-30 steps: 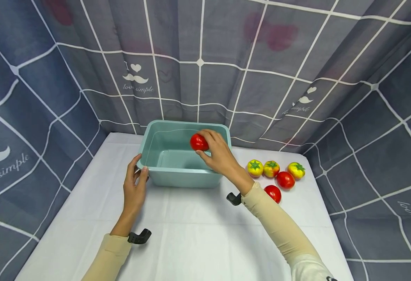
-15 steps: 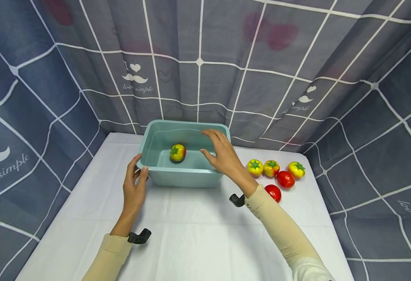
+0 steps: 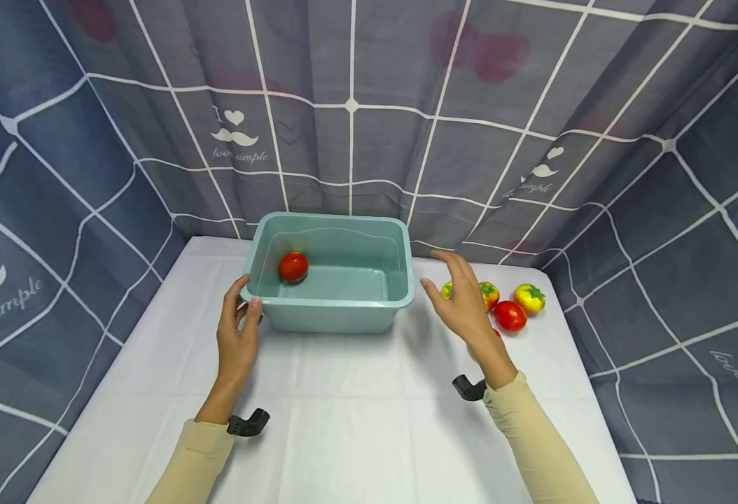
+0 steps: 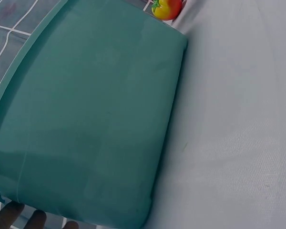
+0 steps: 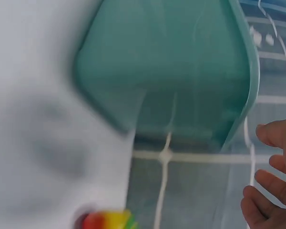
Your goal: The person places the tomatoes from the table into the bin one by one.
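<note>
A teal plastic basin stands at the back of the white table. Inside it, near the left end, lies a red toy tomato. My left hand holds the basin's front left corner, thumb at the front and fingers at the side; the left wrist view shows dark fingertips beside the basin wall. Right of the basin and apart from it, my right hand hovers with fingers spread and nothing in them. It partly hides several toy tomatoes, among them a red one and a yellow one.
A white cloth covers the table. Grey checked curtains enclose it at the back and on both sides. In the right wrist view, a blurred red-yellow tomato shows at the bottom edge.
My right hand let go of a tomato inside the basin and moved right, out over the table. The tomato rolled to the left end, turning its red side up. My left hand stayed at the corner.
</note>
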A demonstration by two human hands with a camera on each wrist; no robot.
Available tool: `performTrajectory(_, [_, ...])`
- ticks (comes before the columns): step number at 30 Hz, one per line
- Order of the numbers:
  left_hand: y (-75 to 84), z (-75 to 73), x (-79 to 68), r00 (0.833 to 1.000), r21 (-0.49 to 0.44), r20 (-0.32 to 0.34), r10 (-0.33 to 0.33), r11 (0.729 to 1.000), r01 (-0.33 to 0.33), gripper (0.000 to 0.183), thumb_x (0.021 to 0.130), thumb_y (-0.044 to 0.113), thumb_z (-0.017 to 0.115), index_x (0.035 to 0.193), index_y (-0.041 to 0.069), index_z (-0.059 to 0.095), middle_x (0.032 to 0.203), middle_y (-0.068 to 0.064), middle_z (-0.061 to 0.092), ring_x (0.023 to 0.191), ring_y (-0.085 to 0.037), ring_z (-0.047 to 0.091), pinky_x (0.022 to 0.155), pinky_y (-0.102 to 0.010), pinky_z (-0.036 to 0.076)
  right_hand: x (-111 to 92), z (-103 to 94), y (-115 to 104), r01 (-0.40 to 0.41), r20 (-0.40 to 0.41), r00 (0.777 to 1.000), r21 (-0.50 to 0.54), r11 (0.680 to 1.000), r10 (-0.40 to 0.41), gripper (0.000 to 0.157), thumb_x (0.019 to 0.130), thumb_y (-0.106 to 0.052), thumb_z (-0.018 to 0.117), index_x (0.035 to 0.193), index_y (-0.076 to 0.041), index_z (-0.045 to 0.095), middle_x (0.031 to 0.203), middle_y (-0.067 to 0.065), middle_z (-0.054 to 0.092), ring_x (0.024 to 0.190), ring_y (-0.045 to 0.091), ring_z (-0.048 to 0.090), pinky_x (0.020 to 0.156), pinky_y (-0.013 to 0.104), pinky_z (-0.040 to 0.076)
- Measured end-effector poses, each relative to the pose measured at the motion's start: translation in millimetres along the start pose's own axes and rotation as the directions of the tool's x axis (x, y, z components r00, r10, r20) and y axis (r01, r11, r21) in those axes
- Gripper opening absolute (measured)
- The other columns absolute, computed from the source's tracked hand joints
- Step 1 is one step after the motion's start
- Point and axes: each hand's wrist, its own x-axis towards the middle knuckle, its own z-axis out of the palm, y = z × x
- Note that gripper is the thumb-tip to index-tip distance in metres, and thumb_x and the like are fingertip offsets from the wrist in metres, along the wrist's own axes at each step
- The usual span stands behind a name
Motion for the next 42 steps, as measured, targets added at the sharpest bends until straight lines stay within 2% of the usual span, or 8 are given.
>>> performTrajectory(4, [1.0,0.5,0.5,1.000,0.001,0.002,-0.008,1.000,0.008,0.052,0.115,0.032,0.053,0.164,0.041,0.041,0.167,-0.004,0.043,0.146,-0.034,0.055,0.096,0.000,0.050,-28.4,-18.1,26.3,-0.113,-0.009,0.994,-0.020,0.993,0.113,0.058,0.099,-0.023,0.078,0.151,-0.011,0.058,0.149,0.016,0.061,0.142,0.038,0.054,0.122,0.062,0.042])
performTrajectory(8, [1.5,0.6,0.5,1.000,-0.002,0.006,-0.017,1.000,0.017,0.052,0.114,0.034,0.054,0.164,0.042,0.040,0.165,-0.006,0.045,0.148,-0.034,0.055,0.097,-0.004,0.053,-58.6,-27.9,52.7,-0.217,-0.003,0.976,-0.045,0.975,0.218,0.057,0.100,-0.023,0.077,0.151,-0.009,0.056,0.149,0.019,0.060,0.140,0.040,0.054,0.122,0.064,0.042])
performTrajectory(13, [1.5,0.2,-0.3,1.000,-0.011,0.014,-0.024,1.000,0.024,0.052,0.114,0.034,0.054,0.164,0.043,0.040,0.163,-0.006,0.045,0.148,-0.031,0.055,0.099,-0.007,0.054,-95.2,-29.6,77.2,-0.320,-0.010,0.947,-0.078,0.944,0.320,0.057,0.100,-0.024,0.076,0.150,-0.006,0.055,0.149,0.021,0.060,0.138,0.041,0.053,0.122,0.066,0.040])
performTrajectory(19, [0.4,-0.4,0.0,1.000,-0.019,0.013,-0.016,1.000,0.016,0.053,0.114,0.033,0.055,0.164,0.042,0.040,0.161,-0.007,0.047,0.146,-0.032,0.057,0.100,-0.009,0.056,-125.5,-24.3,88.7,-0.399,-0.011,0.917,-0.090,0.912,0.400,0.062,0.097,-0.022,0.078,0.151,-0.005,0.053,0.153,0.023,0.054,0.143,0.044,0.048,0.124,0.068,0.037])
performTrajectory(24, [0.6,-0.3,-0.1,1.000,-0.017,0.011,-0.018,1.000,0.019,0.053,0.114,0.033,0.055,0.164,0.041,0.040,0.160,-0.008,0.047,0.145,-0.031,0.057,0.099,-0.008,0.056,-140.8,-16.4,97.3,-0.435,-0.016,0.900,-0.083,0.897,0.435,0.064,0.097,-0.016,0.079,0.153,-0.004,0.051,0.151,0.025,0.050,0.139,0.044,0.051,0.120,0.067,0.044])
performTrajectory(30, [0.8,-0.2,0.1,1.000,-0.020,0.016,-0.017,1.000,0.017,0.053,0.114,0.033,0.055,0.164,0.042,0.040,0.161,-0.008,0.046,0.147,-0.033,0.056,0.099,-0.009,0.056,-148.7,-10.8,102.7,-0.443,-0.058,0.896,-0.059,0.894,0.440,0.065,0.095,-0.010,0.079,0.154,-0.006,0.050,0.146,0.027,0.052,0.124,0.042,0.056,0.110,0.061,0.050])
performTrajectory(37, [1.0,-0.1,0.0,1.000,-0.004,0.016,-0.022,1.000,0.022,0.053,0.114,0.034,0.054,0.164,0.042,0.039,0.161,-0.008,0.047,0.146,-0.031,0.057,0.104,-0.016,0.058,-149.9,-7.7,104.6,-0.448,-0.072,0.893,-0.051,0.892,0.445,0.065,0.095,-0.011,0.079,0.154,-0.006,0.050,0.150,0.026,0.051,0.126,0.042,0.055,0.110,0.059,0.050])
performTrajectory(42, [1.0,0.3,0.3,0.999,0.001,0.009,-0.035,0.999,0.035,0.052,0.114,0.034,0.053,0.164,0.043,0.039,0.157,-0.010,0.049,0.140,-0.021,0.059,0.103,-0.014,0.057,-148.7,-7.6,103.6,-0.462,-0.089,0.885,-0.042,0.886,0.458,0.065,0.096,-0.012,0.078,0.154,-0.005,0.049,0.149,0.027,0.050,0.126,0.041,0.055,0.109,0.060,0.052])
